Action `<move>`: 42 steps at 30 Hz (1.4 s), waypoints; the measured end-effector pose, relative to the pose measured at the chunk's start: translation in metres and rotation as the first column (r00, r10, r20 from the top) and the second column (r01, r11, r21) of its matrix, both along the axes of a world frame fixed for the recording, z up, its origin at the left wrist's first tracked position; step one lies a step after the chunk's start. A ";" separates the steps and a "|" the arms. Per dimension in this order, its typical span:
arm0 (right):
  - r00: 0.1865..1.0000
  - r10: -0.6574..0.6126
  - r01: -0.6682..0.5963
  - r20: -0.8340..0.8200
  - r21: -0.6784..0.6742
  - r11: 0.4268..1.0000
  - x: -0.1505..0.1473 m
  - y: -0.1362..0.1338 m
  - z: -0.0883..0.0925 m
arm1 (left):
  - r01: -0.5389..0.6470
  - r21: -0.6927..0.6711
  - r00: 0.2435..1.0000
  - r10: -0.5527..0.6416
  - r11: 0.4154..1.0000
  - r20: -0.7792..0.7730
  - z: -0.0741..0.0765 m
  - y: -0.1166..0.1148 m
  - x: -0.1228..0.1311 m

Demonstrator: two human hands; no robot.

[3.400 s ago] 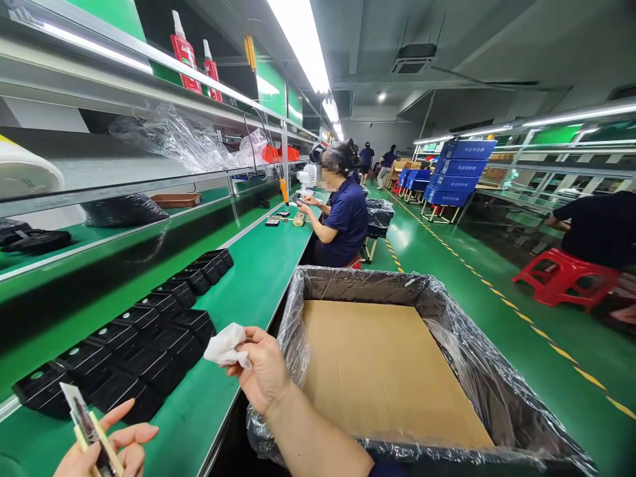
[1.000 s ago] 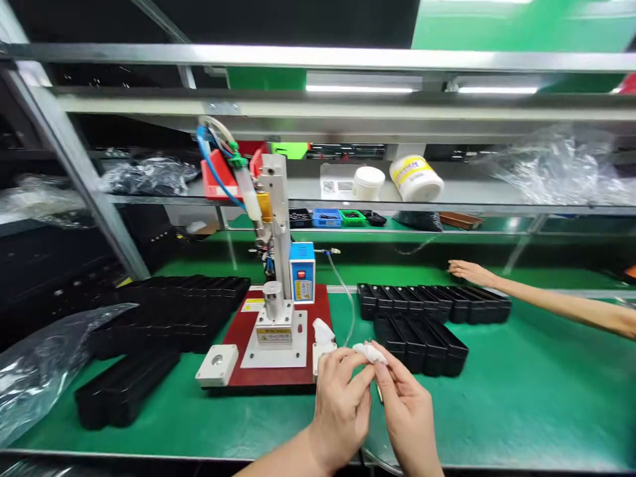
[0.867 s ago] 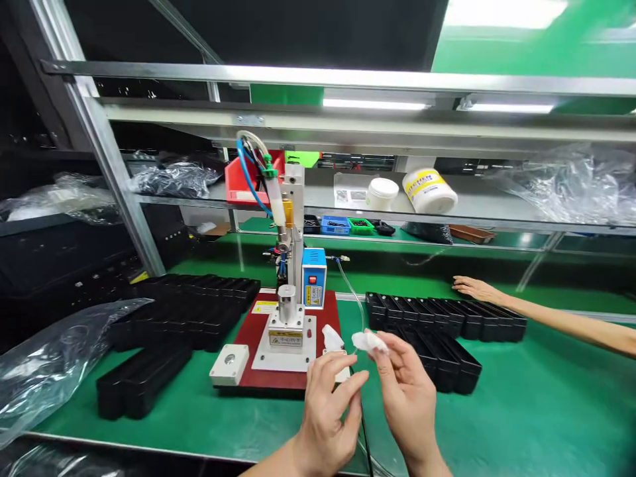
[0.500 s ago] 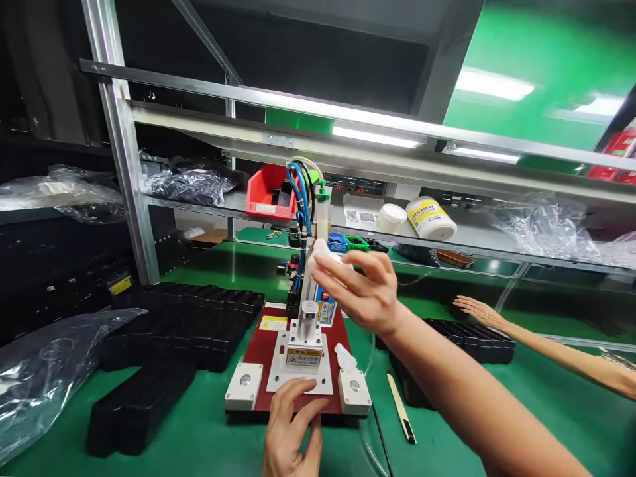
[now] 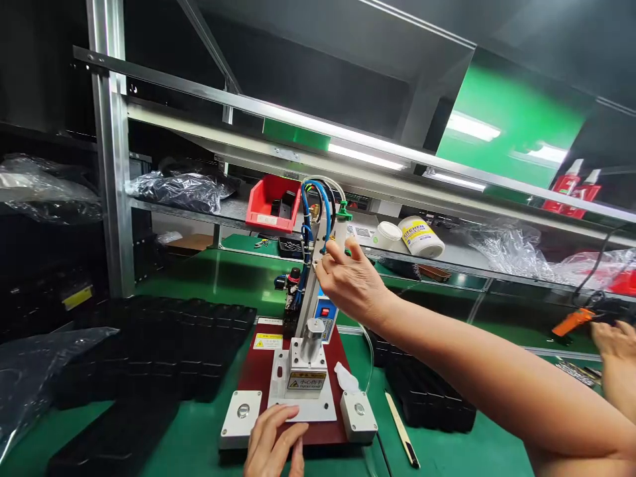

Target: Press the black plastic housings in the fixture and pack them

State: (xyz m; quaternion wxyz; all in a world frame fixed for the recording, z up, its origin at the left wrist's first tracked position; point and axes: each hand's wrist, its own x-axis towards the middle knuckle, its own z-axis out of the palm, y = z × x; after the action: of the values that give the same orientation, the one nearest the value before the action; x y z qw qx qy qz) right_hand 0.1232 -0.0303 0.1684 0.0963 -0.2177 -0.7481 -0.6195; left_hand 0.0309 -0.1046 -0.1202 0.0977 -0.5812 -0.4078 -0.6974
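Observation:
A bench fixture stands before me on a dark red base (image 5: 253, 371), with a metal post (image 5: 313, 341) on a white plate. My right hand (image 5: 348, 275) is raised at the upright column, its fingers curled at the lower end of a clear syringe barrel (image 5: 340, 232) with a green cap (image 5: 344, 212). What lies inside those fingers is hidden. My left hand (image 5: 275, 440) rests at the base's front edge, fingers apart and nothing in them. White button boxes (image 5: 242, 417) flank the plate; a white crumpled piece (image 5: 346, 377) lies by the right one.
Black trays (image 5: 159, 351) lie at left, more black parts (image 5: 430, 397) at right. A cream-handled cutter (image 5: 401, 430) lies on the green bench. The shelf holds a red bin (image 5: 273, 205) and a white tub (image 5: 421, 236). At far right, another person's hand (image 5: 613, 341) is beside an orange-and-black tool (image 5: 571, 322).
The white piece in my right hand is out of sight; its fingers are now curled at the barrel. My left hand stays at the base. The other person's hand moved right. The view shifted.

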 end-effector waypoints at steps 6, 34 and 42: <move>0.986 0.161 -0.161 -0.029 0.029 0.987 0.016 -0.008 0.001 | 0.046 0.005 0.998 -0.046 0.999 -0.036 0.003 0.004 -0.006; -0.274 -0.834 -0.924 -0.479 0.372 0.090 0.089 -0.052 -0.167 | 0.931 -0.068 0.188 -0.312 0.358 0.931 0.103 0.002 0.057; -0.170 -0.515 -0.982 -0.840 0.102 0.158 0.083 -0.078 -0.179 | 0.905 -0.138 0.293 -0.353 0.403 0.889 0.096 0.004 0.063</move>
State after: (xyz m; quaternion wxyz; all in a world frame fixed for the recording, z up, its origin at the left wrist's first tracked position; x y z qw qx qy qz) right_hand 0.2061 -0.1083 -0.0103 0.6377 -0.2899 -0.6020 0.3834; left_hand 0.0939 -0.1002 -0.0238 -0.5918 -0.3469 -0.3221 -0.6525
